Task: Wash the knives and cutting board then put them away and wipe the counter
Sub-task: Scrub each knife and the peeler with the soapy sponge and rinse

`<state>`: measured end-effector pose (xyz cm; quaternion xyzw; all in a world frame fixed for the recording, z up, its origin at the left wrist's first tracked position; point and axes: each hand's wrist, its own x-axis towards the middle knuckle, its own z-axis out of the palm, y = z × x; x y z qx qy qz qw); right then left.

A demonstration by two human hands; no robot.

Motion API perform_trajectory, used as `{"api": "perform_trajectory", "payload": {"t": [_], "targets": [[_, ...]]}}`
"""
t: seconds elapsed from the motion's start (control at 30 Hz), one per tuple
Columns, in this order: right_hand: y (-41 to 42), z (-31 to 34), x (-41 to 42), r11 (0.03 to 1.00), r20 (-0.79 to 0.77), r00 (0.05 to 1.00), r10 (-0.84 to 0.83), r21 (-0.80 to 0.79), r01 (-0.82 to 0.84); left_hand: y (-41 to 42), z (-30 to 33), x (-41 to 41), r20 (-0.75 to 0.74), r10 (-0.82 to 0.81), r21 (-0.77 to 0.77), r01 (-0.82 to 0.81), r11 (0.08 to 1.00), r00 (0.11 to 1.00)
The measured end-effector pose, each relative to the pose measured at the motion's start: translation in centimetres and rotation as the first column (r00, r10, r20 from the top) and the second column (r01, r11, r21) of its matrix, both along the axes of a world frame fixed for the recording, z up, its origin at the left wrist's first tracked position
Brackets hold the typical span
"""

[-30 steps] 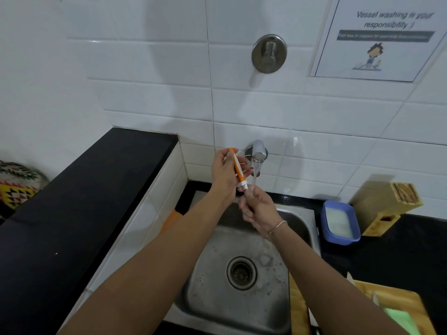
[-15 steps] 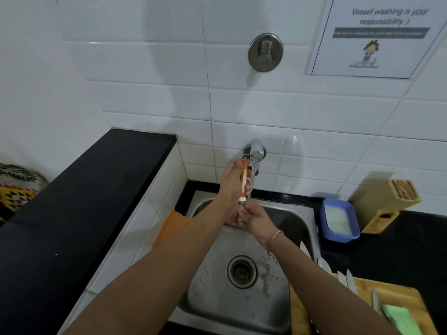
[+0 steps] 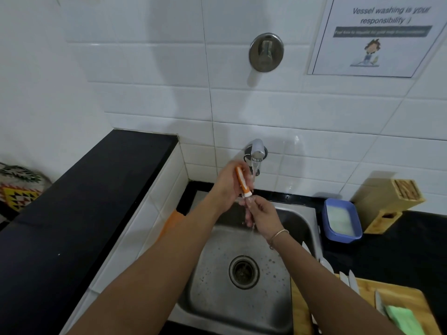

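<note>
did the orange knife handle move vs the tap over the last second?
Yes. The orange knife handle, gripped by the left hand, shifted right and down, from left of the tap to just under the spout.

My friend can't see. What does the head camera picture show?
A left hand grips an orange-handled knife under the running tap, while the right hand rubs its blade over a steel sink. More knives wait beside it.

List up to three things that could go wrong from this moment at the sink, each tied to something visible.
1. The right hand rubs the wet blade below the orange-handled knife that the left hand grips under the running tap; a slip could cut fingers.
2. The white knives on the cutting board point toward the sink beside the right forearm; it might catch them.
</note>
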<state>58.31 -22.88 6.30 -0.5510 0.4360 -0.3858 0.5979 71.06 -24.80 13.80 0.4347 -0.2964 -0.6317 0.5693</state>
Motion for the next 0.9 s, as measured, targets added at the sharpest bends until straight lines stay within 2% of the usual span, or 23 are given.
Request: {"api": "perform_trajectory", "payload": {"t": [0.07,0.13,0.23,0.3,0.5,0.6,0.7,0.8,0.87,0.9], "targets": [[-0.2,1.1,0.6,0.999,0.018,0.999,-0.05,0.01,0.05,-0.7,0.0,0.3,-0.024,0.135,0.063,-0.133,0.989,0.991],[-0.5,2.1,1.3,0.994,0.132,0.989,-0.062,0.099,0.049,-1.2,0.3,0.6,-0.05,0.2,0.092,-0.195,0.977,0.979],[-1.0,3.1,1.4,0.964,0.386,0.92,0.067,0.212,-0.159,-1.6,1.3,1.2,-0.055,0.26,0.077,-0.256,0.964,0.964],[-1.3,3.6,0.9,0.925,0.478,0.871,0.111,0.27,-0.266,-1.7,1.9,1.6,-0.046,0.265,0.048,-0.263,0.964,0.963],[-1.5,3.6,0.3,0.945,0.359,0.933,0.006,0.304,-0.123,-1.7,0.8,0.9,0.046,0.21,-0.022,-0.209,0.978,0.977],[-0.9,2.4,-0.3,0.902,0.416,0.897,0.147,0.315,-0.294,-1.4,0.4,-0.2,0.066,0.204,-0.002,-0.204,0.979,0.977],[-0.5,0.2,-0.9,0.891,0.356,0.902,0.244,0.286,-0.353,-0.2,0.0,-1.8,0.261,0.008,-0.029,0.0,1.0,0.965],[-0.2,-1.2,-1.1,0.94,0.231,0.95,0.211,0.218,-0.262,0.8,-0.5,-2.4,0.493,-0.253,-0.063,0.324,0.944,0.833],[-0.4,-1.3,-1.4,0.973,0.138,0.973,0.183,0.116,-0.2,1.3,-0.9,-2.2,0.549,-0.313,-0.065,0.413,0.908,0.775],[-0.5,-1.0,-1.6,0.981,0.107,0.982,0.158,0.091,-0.168,1.5,-1.2,-1.9,0.552,-0.308,-0.072,0.413,0.908,0.775]]}}
